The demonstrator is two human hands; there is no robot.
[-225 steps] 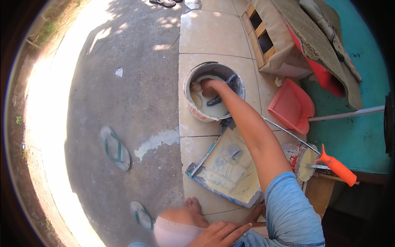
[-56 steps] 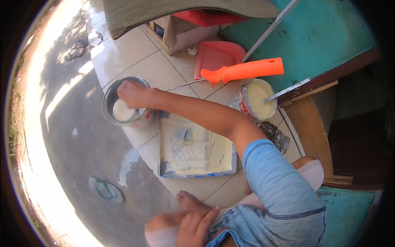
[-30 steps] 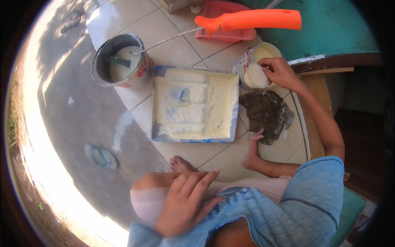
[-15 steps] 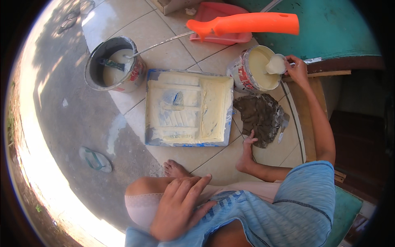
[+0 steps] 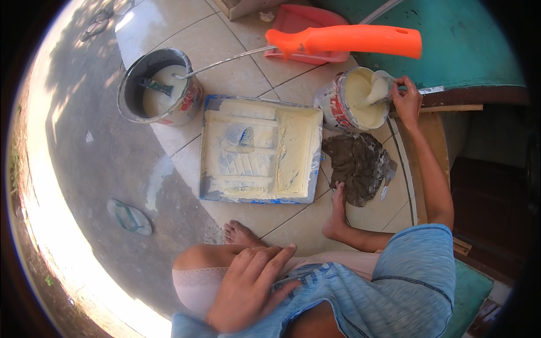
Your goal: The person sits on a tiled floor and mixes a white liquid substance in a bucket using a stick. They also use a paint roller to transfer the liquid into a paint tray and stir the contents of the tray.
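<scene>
My right hand grips a small whitish cup at the rim of the right bucket. The cup is tilted, and cream paint runs from it into the paint inside that bucket. My left hand lies on my raised knee, fingers stretched out, holding nothing. In front of me a paint tray lies flat, its ridges and well coated with cream paint. Beside it, below the right bucket, is a crumpled dark brown cloth, near my right foot.
At the left a grey bucket holds pale paint and a brush. A roller with an orange handle leans from that bucket across the far side, above a red dustpan. A flip-flop lies on the concrete at the left.
The cup in my right hand has tipped further, and paint now streams from it into the bucket. My left hand stays on my knee. The view has shifted slightly.
</scene>
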